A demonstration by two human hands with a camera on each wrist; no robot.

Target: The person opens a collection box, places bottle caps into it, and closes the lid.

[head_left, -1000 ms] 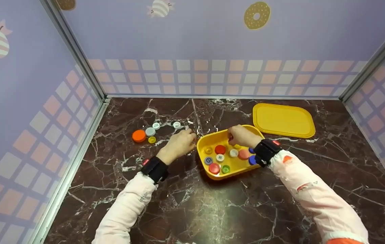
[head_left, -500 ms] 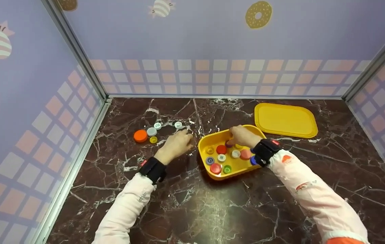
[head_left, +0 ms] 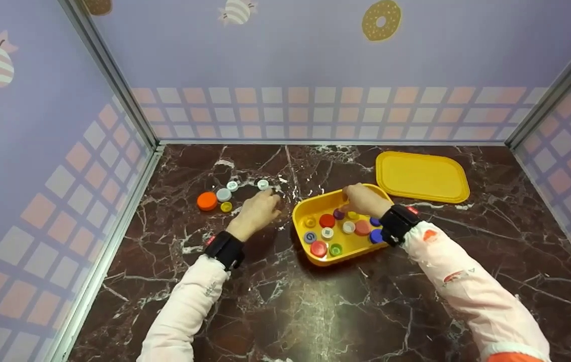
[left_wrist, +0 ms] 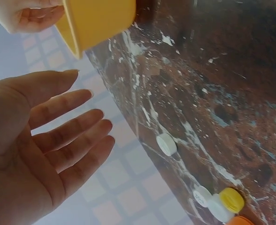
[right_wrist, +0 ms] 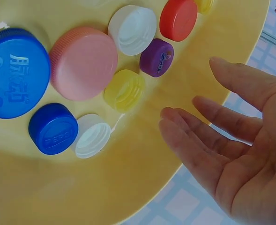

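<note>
Head view. Item: yellow plastic tub point(head_left: 351, 246), no lid on it, standing on the marbled desk point(head_left: 265, 301). Opening faces up; I log the long axis as crosswise, right end angled slightly away from me. Item: purple bottle cap point(head_left: 339, 213), on the tub floor near the far wall. Change: a second ago my right hand point(head_left: 365, 200) covers this spot; now the cap lies in plain sight and the hand stands a little to its right. I judge it a release, one more cap stowed. Change: my left hand point(head_left: 256, 211) sits farther from the tub and nearer the lone white cap point(head_left: 263, 184). Remaining on the desk: that one, plus an orange cap point(head_left: 207, 201), pale grey cap point(head_left: 224, 194), second white cap point(head_left: 232, 186) and small yellow cap point(head_left: 226, 206); five to be stowed, by my reckoning. Yellow lid point(head_left: 422, 177): flat, beyond the tub's right end, long axis also crosswise.

Left wrist view. Left grip: wide, fingers loosely extended, holding nothing; the lone white cap lies clear of the fingertips, flat on its base.

Right wrist view. Right grip: wide, thumb apart from fingers, nothing held, a gap between it and the purple cap. That cap rests printed face up, so mouth down; round, without a long axis. Neighbours: white cap point(right_wrist: 132, 30), mouth showing; pink cap point(right_wrist: 84, 63); yellow ribbed cap point(right_wrist: 124, 90).
</note>
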